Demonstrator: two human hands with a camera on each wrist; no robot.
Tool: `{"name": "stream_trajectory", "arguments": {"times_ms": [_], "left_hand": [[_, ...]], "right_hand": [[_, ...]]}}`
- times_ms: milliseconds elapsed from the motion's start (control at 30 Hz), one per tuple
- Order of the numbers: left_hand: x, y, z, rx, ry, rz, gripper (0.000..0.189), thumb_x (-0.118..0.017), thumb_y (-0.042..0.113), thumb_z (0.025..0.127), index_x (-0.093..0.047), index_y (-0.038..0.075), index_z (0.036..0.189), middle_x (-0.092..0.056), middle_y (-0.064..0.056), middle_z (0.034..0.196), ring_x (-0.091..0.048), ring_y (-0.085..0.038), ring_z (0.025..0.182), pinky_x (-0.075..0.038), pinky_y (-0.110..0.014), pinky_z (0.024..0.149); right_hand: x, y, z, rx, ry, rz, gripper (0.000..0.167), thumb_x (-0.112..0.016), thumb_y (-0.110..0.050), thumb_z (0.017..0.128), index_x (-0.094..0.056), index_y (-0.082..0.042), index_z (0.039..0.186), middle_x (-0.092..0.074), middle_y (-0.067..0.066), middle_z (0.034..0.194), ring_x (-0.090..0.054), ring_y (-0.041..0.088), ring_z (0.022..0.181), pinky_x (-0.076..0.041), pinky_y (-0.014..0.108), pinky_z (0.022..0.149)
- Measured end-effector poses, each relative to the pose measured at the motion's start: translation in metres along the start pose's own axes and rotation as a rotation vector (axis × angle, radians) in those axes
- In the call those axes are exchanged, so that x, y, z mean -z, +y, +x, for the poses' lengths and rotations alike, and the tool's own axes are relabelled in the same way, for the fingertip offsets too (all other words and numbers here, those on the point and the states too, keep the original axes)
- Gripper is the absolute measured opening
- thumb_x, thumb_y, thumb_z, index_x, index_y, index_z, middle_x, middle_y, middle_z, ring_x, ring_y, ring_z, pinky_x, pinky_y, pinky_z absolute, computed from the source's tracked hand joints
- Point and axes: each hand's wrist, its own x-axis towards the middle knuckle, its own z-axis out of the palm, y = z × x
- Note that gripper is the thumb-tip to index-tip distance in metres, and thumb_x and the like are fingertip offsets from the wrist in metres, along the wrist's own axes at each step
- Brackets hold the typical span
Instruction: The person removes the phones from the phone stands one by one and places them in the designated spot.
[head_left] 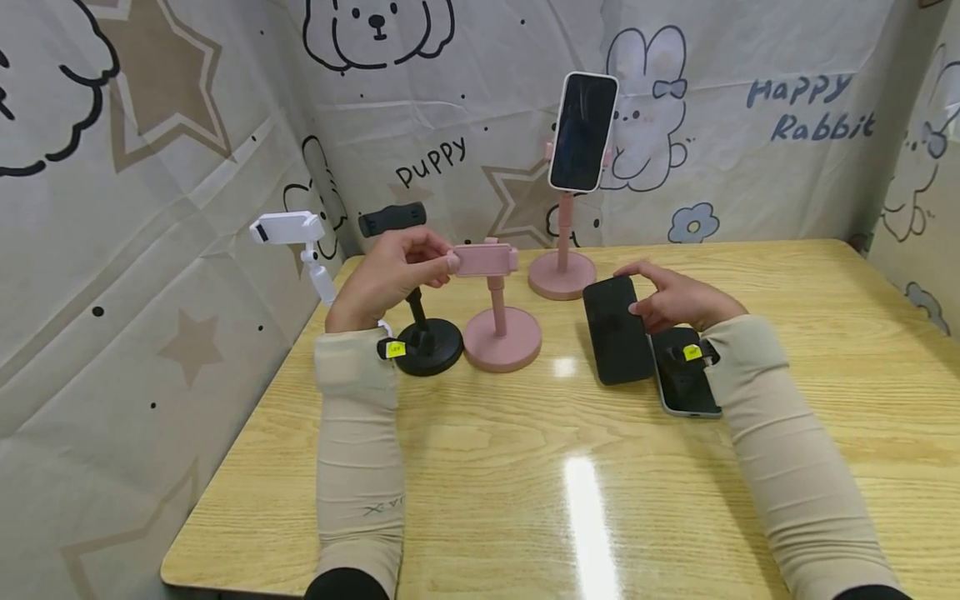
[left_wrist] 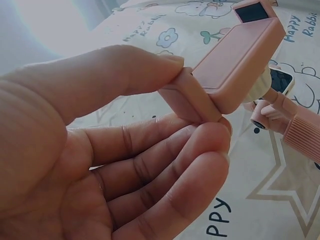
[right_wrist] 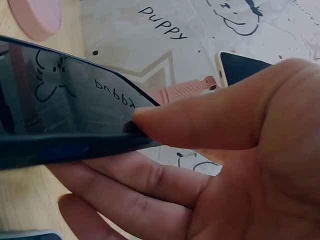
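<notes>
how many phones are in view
3: black phone in the right hand, white-edged phone in the rear pink stand, silver-edged phone on the table, partly hidden.

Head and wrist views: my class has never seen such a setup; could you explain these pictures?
There is no machine: these are a person's bare hands. The head picture comes from a camera worn on the head; the other two, from cameras worn on each wrist. The left hand pinches the holder of the nearer pink stand; the right hand grips a black phone. Another phone lies on the table, partly hidden by the right sleeve. The farther pink stand carries a white-edged phone. To the left are a black stand and a white stand, both partly hidden.
</notes>
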Motion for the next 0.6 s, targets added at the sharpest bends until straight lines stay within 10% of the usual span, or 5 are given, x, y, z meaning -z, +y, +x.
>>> {"name": "stream_trajectory", "arguments": {"times_ms": [400, 600], "left_hand": [[0.0, -0.001, 0.001, 0.007, 0.001, 0.003, 0.028, -0.071, 0.025, 0.089, -0.064, 0.004, 0.106, -0.064, -0.018, 0.098, -0.063, -0.027, 0.084, -0.055, -0.033, 0.077], [0.0, 0.0, 0.001, -0.002, -0.003, 0.002, 0.027, -0.07, 0.025, 0.09, -0.064, 0.004, 0.106, -0.065, -0.013, 0.095, -0.062, -0.029, 0.086, -0.055, -0.034, 0.076]], "right_hand": [[-0.004, 0.014, 0.007, -0.053, -0.068, -0.053, 0.053, -0.052, -0.003, 0.094, -0.031, -0.006, 0.142, -0.058, 0.019, 0.102, -0.063, 0.023, 0.077, -0.055, 0.04, 0.073], [-0.011, 0.012, 0.009, -0.133, -0.031, -0.187, 0.071, -0.069, -0.04, 0.088, -0.032, -0.003, 0.136, -0.048, 0.021, 0.117, -0.06, 0.026, 0.081, -0.053, 0.038, 0.073]]}}
